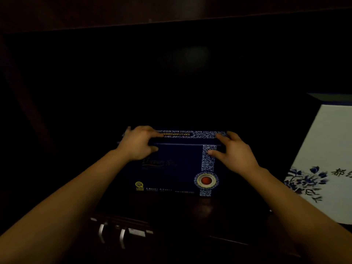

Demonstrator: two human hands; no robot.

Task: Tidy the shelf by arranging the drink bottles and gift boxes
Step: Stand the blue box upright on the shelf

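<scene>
A dark blue gift box [175, 168] with a blue-and-white patterned band and a red round seal stands upright on the dark wooden shelf [190, 208], in the middle of the view. My left hand [138, 142] grips its top left edge, fingers over the top and thumb on the front. At the top right corner my right hand [234, 151] holds the box the same way. A white gift box [327, 149] with blue flowers and dark characters stands at the right edge. No drink bottle shows in the dark.
The shelf recess behind the blue box is very dark and its contents cannot be made out. Below the shelf's front edge, metal handles [112, 233] of a cabinet or drawer catch the light at lower left.
</scene>
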